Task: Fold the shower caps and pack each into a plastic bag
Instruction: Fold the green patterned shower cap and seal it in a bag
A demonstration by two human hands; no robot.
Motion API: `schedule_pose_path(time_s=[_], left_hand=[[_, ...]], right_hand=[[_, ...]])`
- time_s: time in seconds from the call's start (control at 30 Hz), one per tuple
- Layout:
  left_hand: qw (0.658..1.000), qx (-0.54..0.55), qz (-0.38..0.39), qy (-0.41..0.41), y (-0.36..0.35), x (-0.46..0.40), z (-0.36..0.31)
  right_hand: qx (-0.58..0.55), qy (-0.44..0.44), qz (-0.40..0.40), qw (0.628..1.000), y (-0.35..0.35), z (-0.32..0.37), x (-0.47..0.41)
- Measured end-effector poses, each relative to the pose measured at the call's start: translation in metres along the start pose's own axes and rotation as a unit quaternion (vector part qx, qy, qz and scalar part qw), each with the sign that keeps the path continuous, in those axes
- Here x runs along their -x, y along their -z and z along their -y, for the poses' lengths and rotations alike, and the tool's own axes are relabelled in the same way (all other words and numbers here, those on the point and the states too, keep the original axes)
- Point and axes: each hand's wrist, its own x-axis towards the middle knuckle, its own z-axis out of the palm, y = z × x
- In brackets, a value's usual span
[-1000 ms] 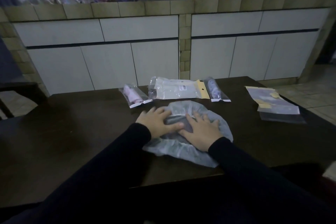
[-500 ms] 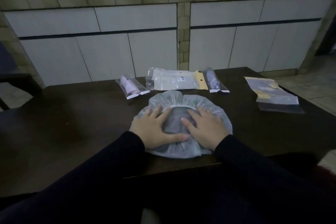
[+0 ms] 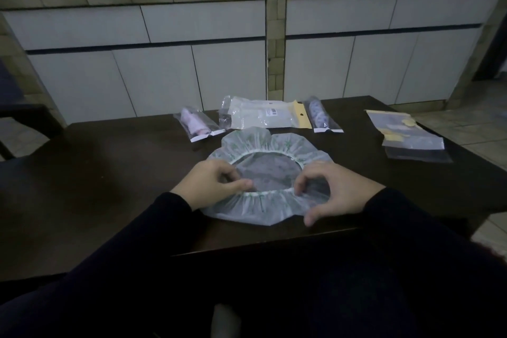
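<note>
Dim room, dark bench (image 3: 109,186): cap (image 3: 263,173) flat at frame centre, left hand (image 3: 211,186) and right hand (image 3: 337,189) pinching its near elastic rim; slick film may slip, spoiling the fold.

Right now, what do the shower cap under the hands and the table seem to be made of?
The shower cap looks like thin, translucent plastic film: the dark table shows through it, and it gathers in fine pleats along a white elastic band. The table seems dark wood or wood veneer with a dull sheen; the dim light leaves that open.
</note>
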Motion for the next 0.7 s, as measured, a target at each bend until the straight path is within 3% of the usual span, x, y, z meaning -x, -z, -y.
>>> schedule_pose_path(time_s=[0.13, 0.3, 0.5, 0.6, 0.7], left_hand=[[0.999, 0.025, 0.021, 0.022, 0.006, 0.000, 0.004], [0.991, 0.113, 0.051, -0.059, 0.013, 0.009, 0.018], [0.987, 0.123, -0.101, -0.008, 0.013, -0.005, 0.031], [0.976, 0.155, -0.149, 0.025, 0.018, -0.009, 0.030], [0.981, 0.121, -0.129, 0.085, 0.022, -0.013, 0.030]], right_hand=[[-0.014, -0.005, 0.000, 1.000, 0.005, 0.001, -0.008], [-0.031, -0.048, -0.158, 0.986, 0.001, -0.001, -0.021], [-0.043, -0.029, -0.119, 0.992, 0.002, -0.010, -0.014], [-0.013, -0.042, -0.208, 0.977, -0.004, -0.013, -0.021], [-0.076, -0.083, -0.259, 0.959, 0.002, -0.007, -0.031]])
